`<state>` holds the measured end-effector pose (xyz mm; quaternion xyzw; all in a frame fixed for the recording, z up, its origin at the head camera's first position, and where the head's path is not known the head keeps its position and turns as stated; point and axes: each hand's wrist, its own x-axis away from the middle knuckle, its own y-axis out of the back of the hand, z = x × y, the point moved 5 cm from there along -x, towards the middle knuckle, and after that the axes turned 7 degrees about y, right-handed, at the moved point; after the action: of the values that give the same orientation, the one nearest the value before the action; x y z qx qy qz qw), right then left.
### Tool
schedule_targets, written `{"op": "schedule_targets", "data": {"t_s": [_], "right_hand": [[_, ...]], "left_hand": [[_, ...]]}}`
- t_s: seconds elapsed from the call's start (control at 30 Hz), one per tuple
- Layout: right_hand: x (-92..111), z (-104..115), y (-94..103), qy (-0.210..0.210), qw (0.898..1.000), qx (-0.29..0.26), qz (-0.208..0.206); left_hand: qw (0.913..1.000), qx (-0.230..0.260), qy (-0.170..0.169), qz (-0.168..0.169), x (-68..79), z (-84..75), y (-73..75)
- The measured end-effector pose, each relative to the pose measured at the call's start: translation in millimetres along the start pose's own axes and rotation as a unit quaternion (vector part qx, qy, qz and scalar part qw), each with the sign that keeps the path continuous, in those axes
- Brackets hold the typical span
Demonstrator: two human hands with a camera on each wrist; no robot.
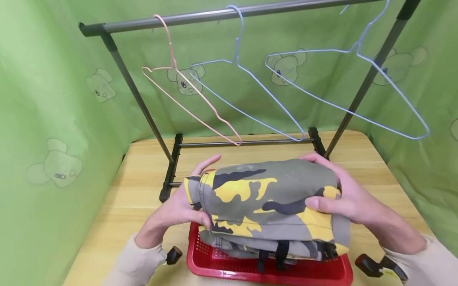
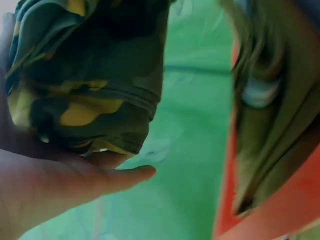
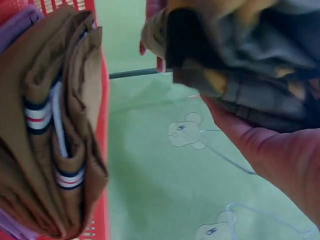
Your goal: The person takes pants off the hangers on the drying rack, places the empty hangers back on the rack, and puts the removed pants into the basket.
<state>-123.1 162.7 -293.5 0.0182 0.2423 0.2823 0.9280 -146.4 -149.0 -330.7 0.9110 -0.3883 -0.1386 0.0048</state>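
A folded camouflage garment in grey, yellow and black is held up over a red basket, with dark straps hanging from its lower edge. My left hand grips its left end, thumb in front and one finger sticking out past the top. At the right end, my right hand pinches the bundle with the thumb on its front and the fingers behind. Inside the basket, a folded brown garment with striped bands shows in the right wrist view. Beside it lies purple cloth.
A metal clothes rack stands on the wooden table behind the basket. From its bar hang a pink hanger, a blue hanger and another blue hanger. Green curtain with bear prints surrounds the table.
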Motion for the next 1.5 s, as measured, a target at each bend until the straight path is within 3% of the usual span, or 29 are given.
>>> {"op": "schedule_targets", "data": {"t_s": [0.07,0.17,0.23,0.3,0.4,0.47,0.57,0.67,0.73,0.87,0.97,1.03,1.13,1.3,1.37,1.43,1.5], "right_hand": [[0,-6,0.5,-0.048,0.997,-0.057,0.002],[2,-17,4.7,-0.130,0.984,-0.122,-0.025],[3,-25,8.5,-0.176,0.974,-0.132,-0.051],[5,-32,12.3,-0.217,0.968,-0.107,-0.070],[11,-41,17.7,-0.263,0.961,-0.012,-0.081],[14,-48,20.5,-0.279,0.956,0.052,-0.076],[13,-59,20.5,-0.266,0.954,0.127,-0.056],[13,-73,13.5,-0.260,0.955,0.142,-0.018],[15,-80,8.8,-0.263,0.953,0.151,0.011],[17,-80,2.6,-0.245,0.943,0.220,0.057],[18,-73,0.1,-0.211,0.923,0.312,0.074],[20,-71,-3.3,-0.199,0.914,0.344,0.088],[22,-71,-8.0,-0.194,0.907,0.358,0.104],[24,-70,-7.6,-0.194,0.919,0.332,0.085],[25,-70,-7.0,-0.196,0.921,0.327,0.079],[26,-70,-7.3,-0.200,0.920,0.327,0.080],[26,-70,-8.4,-0.205,0.916,0.335,0.086]], "left_hand": [[0.9988,0.041,0.025,0.009,-1.8,9.8,-2.6],[0.9943,0.051,0.082,-0.045,-4.1,22.2,-0.7],[0.9864,0.064,0.129,-0.081,-7.0,26.9,1.9],[0.9745,0.083,0.177,-0.110,-9.8,30.9,4.7],[0.9566,0.107,0.237,-0.131,-12.6,38.0,7.0],[0.9512,0.104,0.257,-0.135,-13.2,43.1,7.5],[0.9568,0.061,0.255,-0.126,-14.7,48.7,8.6],[0.9658,-0.026,0.239,-0.097,-15.2,53.3,6.6],[0.9644,-0.087,0.237,-0.079,-13.9,55.5,3.6],[0.9452,-0.205,0.243,-0.074,-8.5,51.2,-1.7],[0.9242,-0.295,0.234,-0.063,-9.9,46.8,-9.0],[0.9118,-0.343,0.223,-0.040,-12.0,47.3,-15.3],[0.9046,-0.369,0.214,-0.013,-11.7,50.0,-22.4],[0.9184,-0.337,0.206,-0.024,-10.7,46.5,-22.2],[0.9189,-0.332,0.212,-0.024,-11.5,45.0,-21.1],[0.9140,-0.341,0.220,-0.016,-12.6,44.8,-21.1],[0.9030,-0.367,0.224,-0.006,-13.4,45.3,-22.9]]}}
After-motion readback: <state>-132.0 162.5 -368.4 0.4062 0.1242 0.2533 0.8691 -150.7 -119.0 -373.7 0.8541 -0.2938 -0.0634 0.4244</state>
